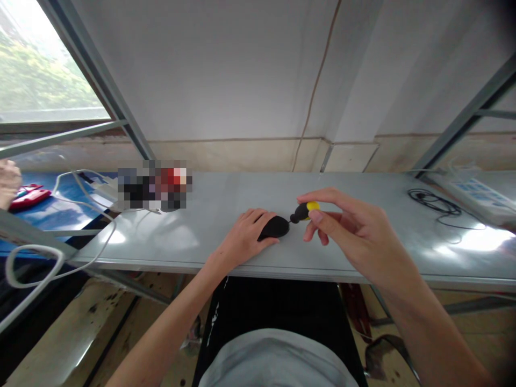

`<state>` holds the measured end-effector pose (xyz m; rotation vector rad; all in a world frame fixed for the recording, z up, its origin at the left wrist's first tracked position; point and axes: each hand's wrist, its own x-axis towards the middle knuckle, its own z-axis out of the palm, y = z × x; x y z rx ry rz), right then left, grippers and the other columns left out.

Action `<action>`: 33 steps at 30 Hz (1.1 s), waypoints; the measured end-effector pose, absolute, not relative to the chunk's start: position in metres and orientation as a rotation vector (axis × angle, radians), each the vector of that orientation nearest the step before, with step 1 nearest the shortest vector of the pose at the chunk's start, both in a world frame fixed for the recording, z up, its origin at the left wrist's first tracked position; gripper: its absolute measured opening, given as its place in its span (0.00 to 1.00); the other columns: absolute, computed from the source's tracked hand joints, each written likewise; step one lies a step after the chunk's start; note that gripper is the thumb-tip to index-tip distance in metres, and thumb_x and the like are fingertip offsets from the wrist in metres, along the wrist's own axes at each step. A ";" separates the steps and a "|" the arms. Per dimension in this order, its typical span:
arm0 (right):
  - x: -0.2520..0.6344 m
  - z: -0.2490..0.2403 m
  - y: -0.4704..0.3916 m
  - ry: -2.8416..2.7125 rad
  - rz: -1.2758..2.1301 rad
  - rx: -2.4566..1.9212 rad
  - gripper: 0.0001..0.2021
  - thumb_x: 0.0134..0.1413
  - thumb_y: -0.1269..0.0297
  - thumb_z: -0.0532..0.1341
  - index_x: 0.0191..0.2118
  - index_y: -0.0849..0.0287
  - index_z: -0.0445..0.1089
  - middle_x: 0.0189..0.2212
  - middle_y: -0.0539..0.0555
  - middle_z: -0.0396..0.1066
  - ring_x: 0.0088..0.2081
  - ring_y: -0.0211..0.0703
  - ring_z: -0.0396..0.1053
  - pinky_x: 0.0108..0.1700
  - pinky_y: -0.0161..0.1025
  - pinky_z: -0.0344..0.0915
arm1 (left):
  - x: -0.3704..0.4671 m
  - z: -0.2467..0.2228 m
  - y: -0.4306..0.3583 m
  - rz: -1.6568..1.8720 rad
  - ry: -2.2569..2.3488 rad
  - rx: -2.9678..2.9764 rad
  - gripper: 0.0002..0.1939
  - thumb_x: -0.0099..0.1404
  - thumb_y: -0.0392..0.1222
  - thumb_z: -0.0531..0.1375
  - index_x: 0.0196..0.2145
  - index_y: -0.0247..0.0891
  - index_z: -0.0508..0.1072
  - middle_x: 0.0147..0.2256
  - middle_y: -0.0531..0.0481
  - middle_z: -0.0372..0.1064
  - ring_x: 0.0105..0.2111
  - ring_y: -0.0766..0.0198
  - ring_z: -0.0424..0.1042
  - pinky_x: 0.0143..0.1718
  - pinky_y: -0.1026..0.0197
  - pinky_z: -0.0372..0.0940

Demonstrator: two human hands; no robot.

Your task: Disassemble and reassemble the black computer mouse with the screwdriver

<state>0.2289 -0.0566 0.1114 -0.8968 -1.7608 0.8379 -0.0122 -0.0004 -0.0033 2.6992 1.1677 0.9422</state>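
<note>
The person's left hand (250,232) has its fingers clamped around a black mouse (278,228) on the grey table (234,191), while the right hand (357,228) pinches a yellow-and-black screwdriver (302,211), tip at the mouse's edge

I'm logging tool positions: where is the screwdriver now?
In the head view, right of centre, the right hand holds the screwdriver above the desk, its tip by the mouse.

The left hand (250,232) holds a black mouse (276,227), the right hand (350,226) a screwdriver (301,212).
</note>
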 end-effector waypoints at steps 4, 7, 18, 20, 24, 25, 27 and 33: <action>0.228 0.113 -0.057 -1.770 0.855 -0.896 0.12 0.72 0.56 0.64 0.54 0.52 0.79 0.33 0.51 0.80 0.26 0.35 0.74 0.28 0.31 0.71 | -0.012 -0.003 -0.001 0.949 1.159 2.696 0.28 0.72 0.51 0.69 0.64 0.43 0.66 0.58 0.40 0.73 0.57 0.46 0.73 0.61 0.42 0.68; 0.228 0.113 -0.058 -1.796 0.852 -0.891 0.12 0.73 0.56 0.63 0.54 0.52 0.79 0.33 0.51 0.79 0.28 0.36 0.76 0.29 0.32 0.71 | -0.012 -0.003 -0.001 0.945 1.160 2.699 0.28 0.72 0.51 0.68 0.64 0.43 0.66 0.58 0.40 0.73 0.57 0.46 0.73 0.62 0.42 0.68; 0.228 0.107 -0.055 -1.739 0.849 -0.818 0.10 0.69 0.58 0.68 0.52 0.47 0.83 0.51 0.56 0.76 0.33 0.37 0.79 0.28 0.34 0.74 | -0.012 -0.004 0.000 0.962 1.146 2.688 0.27 0.73 0.51 0.68 0.64 0.44 0.67 0.57 0.41 0.73 0.57 0.46 0.73 0.61 0.42 0.68; 0.229 0.107 -0.054 -1.754 0.852 -0.810 0.10 0.69 0.59 0.68 0.52 0.45 0.84 0.49 0.55 0.75 0.32 0.36 0.79 0.29 0.34 0.74 | -0.012 -0.004 -0.001 0.958 1.156 2.683 0.28 0.73 0.51 0.68 0.64 0.44 0.66 0.57 0.41 0.72 0.57 0.46 0.73 0.62 0.42 0.68; 0.228 0.107 -0.054 -1.772 0.845 -0.811 0.10 0.70 0.59 0.67 0.52 0.45 0.84 0.46 0.53 0.74 0.31 0.34 0.77 0.29 0.32 0.73 | -0.012 -0.003 -0.002 0.937 1.180 2.689 0.27 0.73 0.51 0.68 0.64 0.44 0.67 0.57 0.41 0.72 0.57 0.46 0.73 0.61 0.42 0.68; 0.228 0.107 -0.054 -1.769 0.842 -0.817 0.09 0.70 0.59 0.67 0.52 0.45 0.83 0.45 0.53 0.74 0.31 0.34 0.77 0.29 0.32 0.73 | -0.012 -0.003 -0.002 0.936 1.180 2.694 0.27 0.73 0.52 0.68 0.64 0.44 0.66 0.57 0.41 0.72 0.57 0.46 0.73 0.61 0.42 0.68; 0.227 0.107 -0.055 -1.756 0.838 -0.837 0.09 0.70 0.58 0.67 0.52 0.47 0.82 0.45 0.53 0.76 0.31 0.34 0.77 0.29 0.32 0.72 | -0.012 -0.003 -0.002 0.937 1.181 2.703 0.28 0.73 0.51 0.68 0.64 0.44 0.66 0.57 0.41 0.72 0.57 0.46 0.73 0.62 0.43 0.68; 0.228 0.108 -0.057 -1.745 0.850 -0.902 0.13 0.71 0.55 0.65 0.55 0.54 0.78 0.38 0.53 0.80 0.28 0.36 0.76 0.29 0.34 0.73 | -0.012 -0.004 -0.001 0.923 1.184 2.716 0.28 0.73 0.52 0.68 0.64 0.43 0.65 0.57 0.41 0.72 0.56 0.46 0.73 0.62 0.42 0.68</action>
